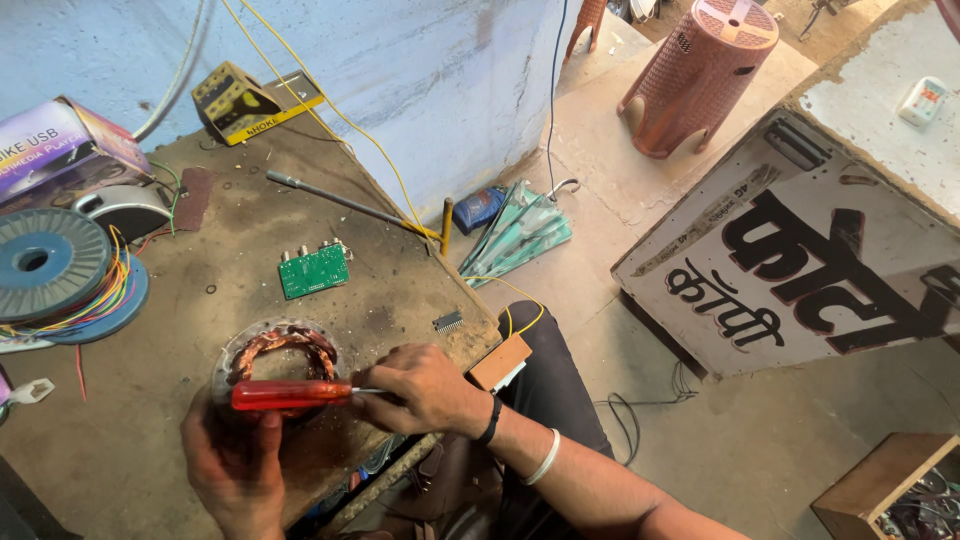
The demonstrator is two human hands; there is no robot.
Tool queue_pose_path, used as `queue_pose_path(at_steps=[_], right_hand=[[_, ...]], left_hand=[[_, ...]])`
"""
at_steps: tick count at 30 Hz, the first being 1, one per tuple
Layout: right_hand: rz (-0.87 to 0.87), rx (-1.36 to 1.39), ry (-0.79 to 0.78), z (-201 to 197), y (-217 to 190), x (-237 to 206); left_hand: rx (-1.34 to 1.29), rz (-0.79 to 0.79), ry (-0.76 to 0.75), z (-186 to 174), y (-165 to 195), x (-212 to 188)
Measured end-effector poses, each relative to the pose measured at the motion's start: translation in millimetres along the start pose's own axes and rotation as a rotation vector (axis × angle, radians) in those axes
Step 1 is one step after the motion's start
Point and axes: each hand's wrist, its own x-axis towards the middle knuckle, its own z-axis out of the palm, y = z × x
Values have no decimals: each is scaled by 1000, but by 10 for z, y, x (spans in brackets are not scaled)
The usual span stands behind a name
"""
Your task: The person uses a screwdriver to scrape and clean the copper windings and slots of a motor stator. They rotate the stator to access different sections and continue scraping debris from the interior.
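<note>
A ring-shaped copper-wire motor winding (pixel 283 350) lies on the worn brown workbench (pixel 250 220), steadied by the left hand (pixel 235 465). The right hand (pixel 420 388) clasps a red-handled screwdriver (pixel 290 394) across it.

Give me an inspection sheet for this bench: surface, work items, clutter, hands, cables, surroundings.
Surface: workbench, worn, stained and dusty.
Work items: copper winding in a ring near the front edge; red-handled screwdriver lying across it.
Clutter: green circuit board, black chip, wire spool, metal rod, purple box, yellow-black tool.
Hands: left hand at the screwdriver handle and winding; right hand closed around the screwdriver shaft.
Cables: yellow wire running down the wall to the bench edge; coloured wires by the spool; black cable on the floor.
Surroundings: upturned plastic stool, painted signboard, folded umbrella, wooden box.
</note>
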Motion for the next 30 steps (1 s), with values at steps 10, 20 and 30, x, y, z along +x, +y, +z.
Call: queue_pose_path(at_steps=[10,20,30], right_hand=[[27,-13,-22,-10,-21,-2],[18,37,-32,-69,-43,36],[70,27,-2,1,-109,56]], left_hand=[[-33,-69,54,24,68,60],[-86,-91,78,30,57,50],[-8,-256,65,-143,-266,5]])
